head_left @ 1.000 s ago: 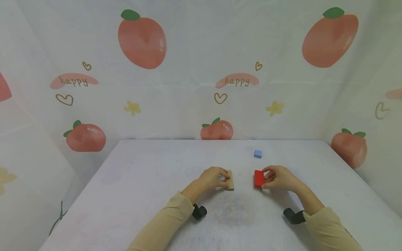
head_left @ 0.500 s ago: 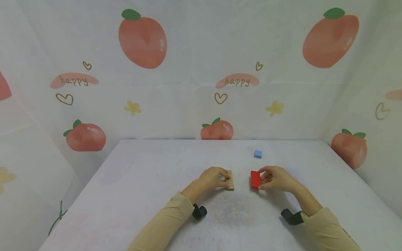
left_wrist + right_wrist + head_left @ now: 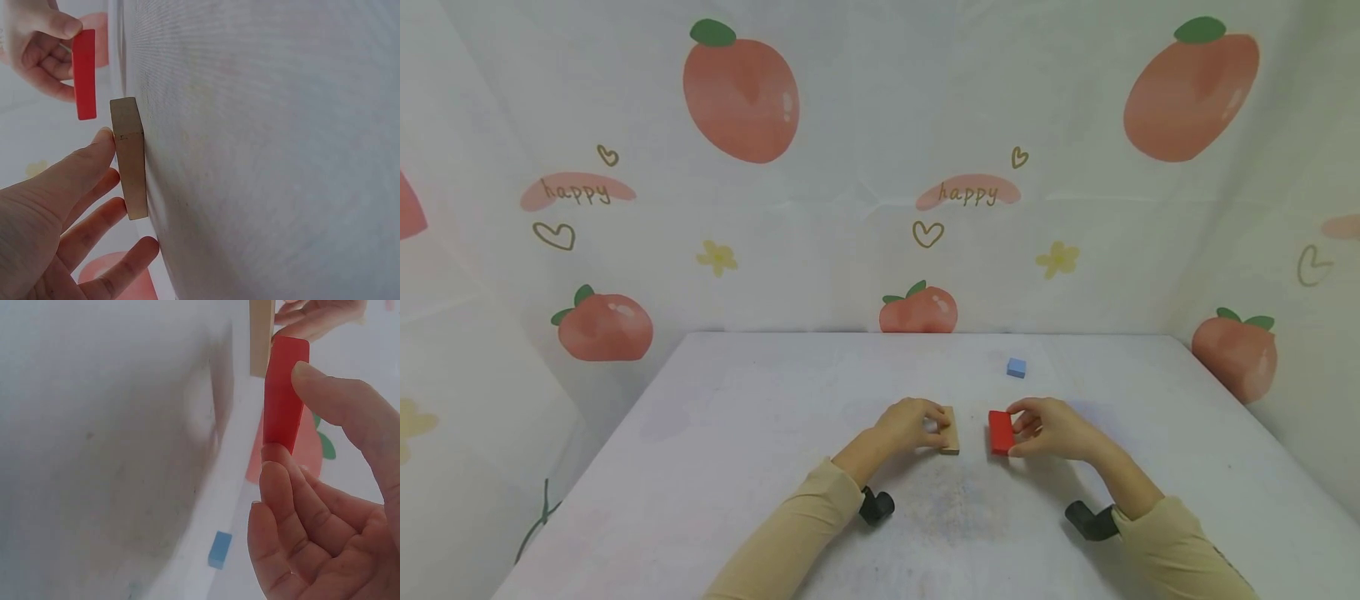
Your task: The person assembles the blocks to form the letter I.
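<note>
In the head view a flat tan wooden block (image 3: 952, 435) lies lengthwise on the table. My left hand (image 3: 907, 423) holds it from the left, with the thumb on its near end and fingertips along its far part, as the left wrist view shows. To the right, my right hand (image 3: 1057, 428) pinches a red rectangular block (image 3: 1001, 433) between thumb and fingertips at its two ends. The red block is raised off the tabletop, its shadow falling below. A narrow gap separates the red block from the wooden block (image 3: 131, 169) in the head view.
A small blue block (image 3: 1017, 367) sits behind the red one, toward the back of the white table (image 3: 737, 417). Black wrist-camera mounts (image 3: 876, 507) jut from both sleeves. A fruit-patterned cloth (image 3: 850, 125) hangs behind the table.
My right hand has moved left with the red block, bringing it closer to the wooden block. The left hand, wooden block and blue block have stayed in place.
</note>
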The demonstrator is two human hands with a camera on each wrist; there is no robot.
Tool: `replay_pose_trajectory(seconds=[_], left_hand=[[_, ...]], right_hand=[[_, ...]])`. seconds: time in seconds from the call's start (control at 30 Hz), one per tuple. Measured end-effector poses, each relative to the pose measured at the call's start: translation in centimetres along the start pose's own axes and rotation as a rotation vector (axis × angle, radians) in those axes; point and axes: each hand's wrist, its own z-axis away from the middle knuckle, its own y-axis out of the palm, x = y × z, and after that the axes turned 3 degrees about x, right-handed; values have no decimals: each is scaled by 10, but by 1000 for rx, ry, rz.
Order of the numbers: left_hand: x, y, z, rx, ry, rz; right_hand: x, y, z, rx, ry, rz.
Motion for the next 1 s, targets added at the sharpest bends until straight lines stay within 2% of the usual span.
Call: replay_pose_trajectory(seconds=[0.33, 0.73, 1.0], left_hand=[[-1, -1, 0, 8, -6, 1], [0, 0, 0, -4, 17, -13], [0, 0, 0, -3, 18, -8]], right_hand=[[5, 3, -3, 14, -26, 23], [10, 7, -1, 31, -142, 10], [11, 10, -2, 41, -123, 16]])
